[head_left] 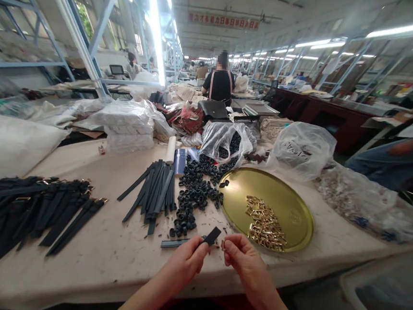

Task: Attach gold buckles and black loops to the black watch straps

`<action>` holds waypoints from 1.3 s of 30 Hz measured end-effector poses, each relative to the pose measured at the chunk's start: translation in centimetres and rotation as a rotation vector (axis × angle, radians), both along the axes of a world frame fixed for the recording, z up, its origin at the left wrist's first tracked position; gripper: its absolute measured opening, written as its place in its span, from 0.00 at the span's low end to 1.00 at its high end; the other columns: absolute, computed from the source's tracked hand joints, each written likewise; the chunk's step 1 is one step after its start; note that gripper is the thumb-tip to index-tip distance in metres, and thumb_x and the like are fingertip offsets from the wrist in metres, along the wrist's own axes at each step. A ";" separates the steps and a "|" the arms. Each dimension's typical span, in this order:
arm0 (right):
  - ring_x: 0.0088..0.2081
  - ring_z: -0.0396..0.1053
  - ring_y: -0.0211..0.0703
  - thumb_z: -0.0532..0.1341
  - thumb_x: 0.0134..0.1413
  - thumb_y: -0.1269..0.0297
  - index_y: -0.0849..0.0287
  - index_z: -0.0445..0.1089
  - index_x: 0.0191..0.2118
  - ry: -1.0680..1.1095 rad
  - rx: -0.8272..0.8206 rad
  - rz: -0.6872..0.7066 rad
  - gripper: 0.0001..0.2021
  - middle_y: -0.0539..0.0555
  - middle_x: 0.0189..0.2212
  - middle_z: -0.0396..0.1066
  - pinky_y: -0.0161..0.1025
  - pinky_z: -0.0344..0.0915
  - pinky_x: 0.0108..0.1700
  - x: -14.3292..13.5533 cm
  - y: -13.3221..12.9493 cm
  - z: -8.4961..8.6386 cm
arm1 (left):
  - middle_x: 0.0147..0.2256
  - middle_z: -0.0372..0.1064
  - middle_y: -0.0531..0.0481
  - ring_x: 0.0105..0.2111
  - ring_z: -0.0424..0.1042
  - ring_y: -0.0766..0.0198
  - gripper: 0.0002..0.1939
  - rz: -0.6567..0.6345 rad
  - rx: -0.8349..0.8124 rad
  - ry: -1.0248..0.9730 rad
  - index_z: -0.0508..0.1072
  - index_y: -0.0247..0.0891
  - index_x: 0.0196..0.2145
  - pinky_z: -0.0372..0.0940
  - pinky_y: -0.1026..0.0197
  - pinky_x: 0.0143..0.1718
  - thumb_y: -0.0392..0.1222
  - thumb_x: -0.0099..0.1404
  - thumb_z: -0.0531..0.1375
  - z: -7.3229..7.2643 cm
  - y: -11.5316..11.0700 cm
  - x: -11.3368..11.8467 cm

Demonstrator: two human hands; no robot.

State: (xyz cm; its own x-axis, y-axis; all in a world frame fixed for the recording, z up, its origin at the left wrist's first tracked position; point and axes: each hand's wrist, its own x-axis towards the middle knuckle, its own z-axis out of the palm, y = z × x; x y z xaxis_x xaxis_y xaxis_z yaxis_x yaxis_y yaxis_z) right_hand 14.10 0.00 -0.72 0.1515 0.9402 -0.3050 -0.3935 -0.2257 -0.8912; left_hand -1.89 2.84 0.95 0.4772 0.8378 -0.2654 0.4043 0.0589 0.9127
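My left hand [188, 257] is closed on a short black strap [212, 235], whose flat end points up and to the right. My right hand [243, 255] pinches a small gold buckle [223, 245], mostly hidden by the fingertips, just right of the strap's end. The two hands are close together but apart, over the table's front edge. Right behind them lies a round gold tray [236, 186] with a heap of gold buckles [263, 222]. Small black loops [196, 192] are piled left of the tray, and loose black straps [158, 192] lie beside them.
Straps with buckles [43, 203] form a heap on the left of the cloth-covered table [110, 267]. Behind are a blue roll [180, 161], a white roll [171, 149] and plastic bags [303, 149]. A person [219, 84] sits farther back; another person's leg [390, 159] shows at right.
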 end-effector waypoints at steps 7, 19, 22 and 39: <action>0.22 0.62 0.27 0.69 0.35 0.62 0.58 0.69 0.32 0.363 -0.166 -0.042 0.15 0.44 0.22 0.65 0.27 0.63 0.26 -2.3 -1.4 -0.8 | 0.26 0.65 0.53 0.28 0.62 0.66 0.15 -0.102 0.142 0.146 0.67 0.37 0.28 0.54 0.67 0.30 0.45 0.63 0.45 0.3 -1.6 -0.9; 0.22 0.59 0.32 0.61 0.46 0.56 0.61 0.67 0.28 0.075 -0.035 0.091 0.12 0.46 0.20 0.65 0.31 0.57 0.27 -3.1 -2.7 -2.0 | 0.17 0.51 0.61 0.15 0.49 0.73 0.09 -0.040 -0.266 -0.100 0.59 0.38 0.28 0.47 0.69 0.16 0.46 0.61 0.47 -0.3 -2.2 -0.3; 0.22 0.59 0.32 0.60 0.47 0.55 0.61 0.66 0.28 0.139 -0.057 0.130 0.12 0.46 0.20 0.64 0.32 0.57 0.27 -3.1 -2.6 -1.4 | 0.16 0.52 0.61 0.13 0.49 0.73 0.09 0.017 -0.299 -0.118 0.60 0.38 0.28 0.45 0.69 0.15 0.45 0.60 0.48 -0.7 -2.3 -0.2; 0.23 0.62 0.30 0.65 0.43 0.62 0.62 0.69 0.30 0.384 -0.152 0.258 0.09 0.47 0.24 0.68 0.32 0.61 0.30 -2.9 -3.0 -1.1 | 0.16 0.55 0.59 0.17 0.54 0.71 0.10 0.083 -0.172 -0.086 0.61 0.36 0.27 0.51 0.67 0.20 0.45 0.60 0.48 -1.2 -3.4 -0.3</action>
State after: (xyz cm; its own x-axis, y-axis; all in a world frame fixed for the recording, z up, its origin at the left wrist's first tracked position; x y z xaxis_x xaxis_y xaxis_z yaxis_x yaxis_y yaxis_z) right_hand 11.20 -3.05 -1.80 -0.2316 0.8726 -0.4301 -0.6016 -0.4759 -0.6416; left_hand -2.23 -0.57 -0.23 0.4352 0.8213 -0.3690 0.3128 0.2464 0.9173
